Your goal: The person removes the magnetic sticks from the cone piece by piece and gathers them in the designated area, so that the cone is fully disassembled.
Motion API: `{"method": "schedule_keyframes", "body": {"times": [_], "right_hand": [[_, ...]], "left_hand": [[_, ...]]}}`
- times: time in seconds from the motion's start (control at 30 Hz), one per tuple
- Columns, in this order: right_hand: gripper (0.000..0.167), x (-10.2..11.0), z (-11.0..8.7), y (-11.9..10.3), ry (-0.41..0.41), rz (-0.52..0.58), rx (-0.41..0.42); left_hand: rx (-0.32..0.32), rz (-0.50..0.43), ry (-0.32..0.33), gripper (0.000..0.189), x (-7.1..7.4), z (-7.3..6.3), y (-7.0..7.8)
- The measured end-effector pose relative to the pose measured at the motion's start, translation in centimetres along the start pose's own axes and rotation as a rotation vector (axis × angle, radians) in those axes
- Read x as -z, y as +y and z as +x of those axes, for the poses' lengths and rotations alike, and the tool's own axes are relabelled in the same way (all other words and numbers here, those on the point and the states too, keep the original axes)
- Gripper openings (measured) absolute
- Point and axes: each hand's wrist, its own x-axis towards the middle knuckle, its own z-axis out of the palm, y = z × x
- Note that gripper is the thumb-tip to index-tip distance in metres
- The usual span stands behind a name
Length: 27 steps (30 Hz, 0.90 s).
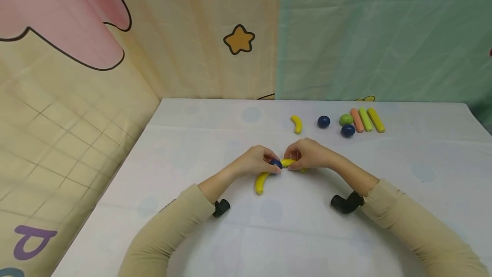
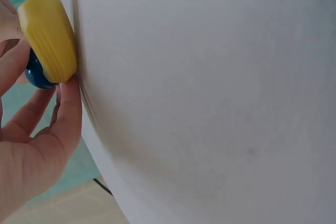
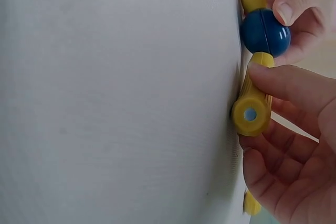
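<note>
Near the middle of the white table, my left hand (image 1: 256,159) pinches a dark blue ball (image 1: 275,164) between thumb and fingers. A curved yellow rod (image 1: 261,184) extends from that ball toward me; its ribbed side (image 2: 50,38) shows close up in the left wrist view. My right hand (image 1: 312,154) grips a second curved yellow rod (image 1: 286,163) by thumb and fingers. In the right wrist view this rod's near end (image 3: 251,114) shows a pale round disc, and its far end touches the blue ball (image 3: 264,32). The two rods lie on opposite sides of the ball.
Farther back lie another curved yellow rod (image 1: 297,124), a blue ball (image 1: 323,121), a green ball (image 1: 346,119) beside another blue ball (image 1: 347,131), and straight rods in orange (image 1: 356,120), lime (image 1: 365,120) and yellow (image 1: 376,120). A printed curtain (image 1: 215,68) hangs behind the table.
</note>
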Motion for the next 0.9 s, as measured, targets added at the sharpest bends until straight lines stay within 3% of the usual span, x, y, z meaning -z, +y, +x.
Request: {"method": "schedule_keyframes", "body": {"times": [0.43,0.9], "right_hand": [[0.013,-1.0,-1.1,-0.3,-0.003,0.110,-0.077],[0.015,-1.1,-2.3,-0.3,-0.001,0.138,-0.110]], "left_hand": [[-0.167,0.043,-0.051,0.035,0.3,0.0,-0.8],[-0.218,0.017,-0.112,0.037,1.0,-0.1,-1.2]]}}
